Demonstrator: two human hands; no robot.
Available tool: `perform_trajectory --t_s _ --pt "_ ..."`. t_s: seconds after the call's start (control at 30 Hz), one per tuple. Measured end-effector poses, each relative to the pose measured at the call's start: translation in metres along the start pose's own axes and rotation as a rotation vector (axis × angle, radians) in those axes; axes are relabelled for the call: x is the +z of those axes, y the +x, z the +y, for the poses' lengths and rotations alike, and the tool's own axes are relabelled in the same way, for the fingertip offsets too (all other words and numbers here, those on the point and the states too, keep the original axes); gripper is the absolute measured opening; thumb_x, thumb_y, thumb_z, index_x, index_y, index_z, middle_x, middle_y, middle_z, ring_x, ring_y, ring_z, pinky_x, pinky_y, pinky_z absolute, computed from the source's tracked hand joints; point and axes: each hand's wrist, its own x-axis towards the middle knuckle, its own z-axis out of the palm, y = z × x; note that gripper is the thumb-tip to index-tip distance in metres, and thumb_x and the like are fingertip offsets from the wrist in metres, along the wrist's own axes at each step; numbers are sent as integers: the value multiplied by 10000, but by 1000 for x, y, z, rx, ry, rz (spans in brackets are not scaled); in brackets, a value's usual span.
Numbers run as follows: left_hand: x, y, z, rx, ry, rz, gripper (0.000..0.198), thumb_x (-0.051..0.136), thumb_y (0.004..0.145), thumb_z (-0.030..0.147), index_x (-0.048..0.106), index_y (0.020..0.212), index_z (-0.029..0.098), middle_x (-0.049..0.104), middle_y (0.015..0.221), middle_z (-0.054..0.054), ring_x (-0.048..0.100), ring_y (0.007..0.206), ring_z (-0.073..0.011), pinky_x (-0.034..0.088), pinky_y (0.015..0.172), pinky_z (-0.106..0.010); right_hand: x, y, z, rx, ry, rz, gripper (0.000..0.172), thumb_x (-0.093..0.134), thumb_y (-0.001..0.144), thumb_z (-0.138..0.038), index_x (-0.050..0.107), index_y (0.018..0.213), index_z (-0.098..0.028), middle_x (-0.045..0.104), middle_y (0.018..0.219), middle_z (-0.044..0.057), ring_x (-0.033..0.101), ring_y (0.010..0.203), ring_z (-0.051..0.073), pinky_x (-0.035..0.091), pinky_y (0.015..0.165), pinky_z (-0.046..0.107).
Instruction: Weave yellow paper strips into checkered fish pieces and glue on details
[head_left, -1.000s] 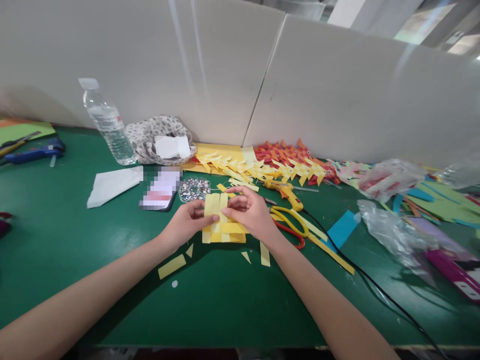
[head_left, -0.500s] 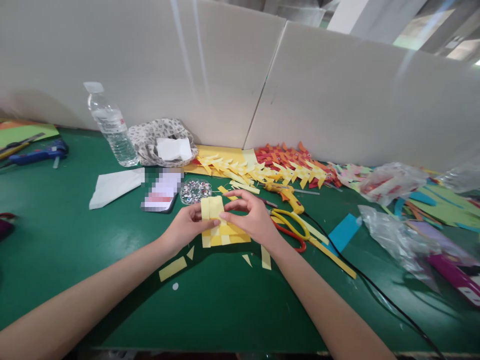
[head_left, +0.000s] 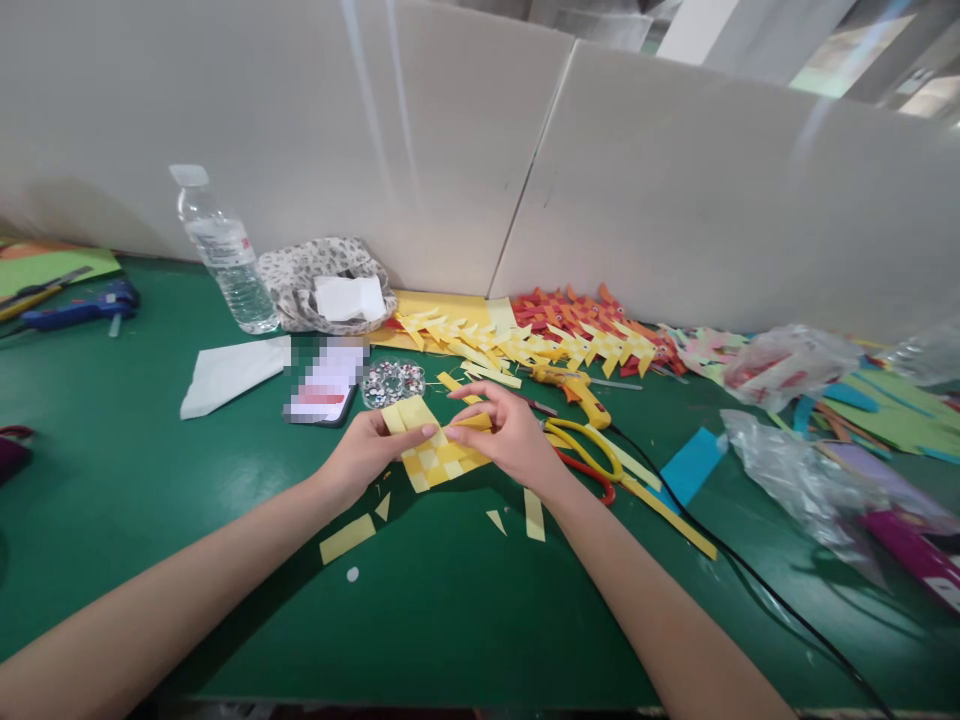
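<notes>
Between my two hands is a piece of woven yellow paper strips [head_left: 433, 464], pale and deeper yellow in a checked pattern, tilted above the table. My left hand [head_left: 365, 450] grips its left side, thumb on top and fingers behind. My right hand [head_left: 504, 432] pinches the right part with thumb and fingertips; the curled fingers partly hide that side. Close to my right hand lie scissors [head_left: 592, 448] with yellow and red handles and a yellow glue gun [head_left: 574, 388]. Small paper scraps [head_left: 347, 540] lie in front of my hands.
Behind my hands are a round case of small beads or eyes [head_left: 393, 382], a phone [head_left: 328, 382] and woven paper fish [head_left: 600, 335]. A water bottle [head_left: 229, 265] stands at the back left. A black cord [head_left: 739, 575] crosses the right; plastic bags [head_left: 787, 480] lie beyond it.
The woven paper has turned, its upper end leaning left, and more of its checked face shows. My left thumb now lies over its upper part, close to my right fingertips.
</notes>
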Motion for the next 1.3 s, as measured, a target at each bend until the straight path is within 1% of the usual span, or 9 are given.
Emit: perform_trajectory --t_s 0.27,0.4,0.57,0.67,0.73,0.9,1.07,1.23,1.3 --pt "-2 0 1 -10 -41 -23 279 771 633 340 708 847 173 735 853 -62 686 750 -173 546 674 -261 -1 -1 2 7 -18 -26 316 677 685 -275 556 968 -205 672 771 22 645 722 161 480 595 272" --pt "-1 0 2 13 -32 -37 259 760 644 344 712 841 183 733 844 -64 681 725 -174 543 660 -271 0 -1 3 35 -7 -35 384 705 667 -303 541 1002 -212 669 812 26 642 721 157 497 611 282" --pt "-1 -1 4 27 19 -23 273 758 645 360 706 855 195 732 879 -53 677 743 -164 530 636 -243 0 -2 -2 54 -58 -38 364 696 675 -297 553 998 -208 664 805 20 636 691 150 485 570 264" --pt "-1 -2 4 8 71 -65 302 780 616 331 706 873 192 730 916 -48 675 769 -161 527 679 -244 0 -3 -3 34 -61 -24 360 700 674 -299 557 990 -202 658 808 21 633 684 149 478 556 257" --pt "-1 -2 4 -6 101 -69 306 783 608 327 707 860 174 732 901 -59 675 755 -169 529 685 -261 0 -2 -1 24 -24 -6 419 712 668 -300 542 1039 -207 657 818 22 631 683 147 479 553 254" --pt "-2 0 1 48 50 -7 291 760 641 350 704 863 172 729 912 -69 678 759 -177 533 688 -274 0 1 8 55 94 49 731 755 633 -336 395 1262 -243 658 803 10 638 710 179 513 590 313" --pt "0 0 1 67 -2 -2 315 770 635 330 706 906 183 728 923 -67 677 801 -183 537 715 -279 -2 1 11 49 76 68 727 730 670 -363 376 1296 -259 658 751 -5 641 711 198 520 659 374" --pt "5 -5 4 139 -7 46 282 759 650 308 709 897 180 727 916 -59 670 835 -183 533 734 -270 -4 -1 5 -31 -73 195 661 756 637 -356 474 1229 -272 662 869 34 620 944 242 484 829 426" --pt "7 -7 5 144 16 74 279 760 646 309 710 889 182 726 916 -57 667 841 -185 529 742 -274 -4 -1 2 -45 -117 225 633 764 625 -354 503 1196 -273 658 927 46 602 995 247 476 846 423"
